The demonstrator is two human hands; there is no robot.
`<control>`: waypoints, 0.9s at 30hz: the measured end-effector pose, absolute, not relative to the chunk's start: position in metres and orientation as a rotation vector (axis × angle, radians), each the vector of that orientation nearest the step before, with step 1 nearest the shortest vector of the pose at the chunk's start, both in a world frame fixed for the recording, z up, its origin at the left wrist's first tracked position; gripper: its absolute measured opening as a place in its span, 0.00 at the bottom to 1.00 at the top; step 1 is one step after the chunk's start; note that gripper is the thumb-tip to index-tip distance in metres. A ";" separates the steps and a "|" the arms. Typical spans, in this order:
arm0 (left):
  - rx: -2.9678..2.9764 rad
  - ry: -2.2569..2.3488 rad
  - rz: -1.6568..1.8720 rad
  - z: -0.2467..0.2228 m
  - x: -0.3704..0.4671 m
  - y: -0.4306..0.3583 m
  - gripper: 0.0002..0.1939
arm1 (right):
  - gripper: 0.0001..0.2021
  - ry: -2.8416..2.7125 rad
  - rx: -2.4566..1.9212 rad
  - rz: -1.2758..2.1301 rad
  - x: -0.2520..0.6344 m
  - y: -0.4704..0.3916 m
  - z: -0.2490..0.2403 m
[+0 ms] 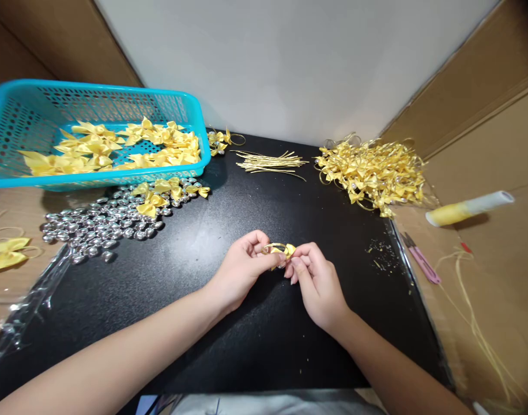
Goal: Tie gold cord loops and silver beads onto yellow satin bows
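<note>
A small yellow ribbon bow (289, 250) with a looped gold cord (275, 245) is between my two hands, above the middle of the black table (229, 346). My left hand (246, 262) pinches the loop and the bow's left side between thumb and fingers. On the other side, my right hand (316, 279) has thumb and forefinger pressed together at the bow's right edge. Something shiny shows under the bow, partly hidden by the left thumb.
A blue basket (95, 180) of yellow bows stands back left, silver beads (95, 225) before it. Cut gold cords (270, 162) lie at the back. Finished-looking looped bows (372, 173) are heaped back right. Pink-handled scissors (423, 262) and a yellow-wrapped tube (469, 208) lie right.
</note>
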State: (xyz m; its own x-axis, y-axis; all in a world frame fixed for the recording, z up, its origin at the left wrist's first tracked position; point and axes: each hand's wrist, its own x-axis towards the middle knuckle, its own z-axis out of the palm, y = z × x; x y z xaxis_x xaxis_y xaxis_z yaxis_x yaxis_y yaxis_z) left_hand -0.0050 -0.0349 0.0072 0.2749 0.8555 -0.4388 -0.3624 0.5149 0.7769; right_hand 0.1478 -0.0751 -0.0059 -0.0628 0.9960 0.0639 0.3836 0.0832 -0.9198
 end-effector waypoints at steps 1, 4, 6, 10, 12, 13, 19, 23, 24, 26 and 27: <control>0.591 0.972 0.883 0.007 -0.005 -0.035 0.20 | 0.06 -1.564 -1.409 0.976 0.148 -0.075 -0.007; 0.535 0.963 0.868 0.007 -0.005 -0.035 0.19 | 0.05 -1.553 -1.397 0.972 0.148 -0.076 -0.008; 0.501 0.948 0.861 0.006 -0.005 -0.035 0.19 | 0.05 -1.548 -1.392 0.963 0.147 -0.076 -0.008; 0.446 0.912 0.857 0.006 -0.005 -0.035 0.19 | 0.05 -1.542 -1.390 0.941 0.148 -0.076 -0.009; 0.432 0.904 0.854 0.006 -0.005 -0.035 0.19 | 0.05 -1.539 -1.394 0.934 0.149 -0.077 -0.009; 0.428 0.901 0.853 0.006 -0.005 -0.035 0.19 | 0.05 -1.538 -1.398 0.932 0.149 -0.077 -0.010; 0.412 0.878 0.845 0.007 -0.005 -0.034 0.19 | 0.05 -1.543 -1.403 0.924 0.149 -0.076 -0.009; 0.408 0.855 0.835 0.006 -0.005 -0.035 0.19 | 0.05 -1.537 -1.405 0.925 0.148 -0.076 -0.009; 0.406 0.847 0.834 0.005 -0.005 -0.035 0.19 | 0.05 -1.532 -1.408 0.925 0.148 -0.076 -0.008; 0.400 0.827 0.832 0.004 -0.005 -0.035 0.19 | 0.05 -1.525 -1.412 0.925 0.149 -0.076 -0.008; 0.396 0.816 0.832 0.003 -0.005 -0.035 0.19 | 0.05 -1.525 -1.414 0.921 0.149 -0.075 -0.008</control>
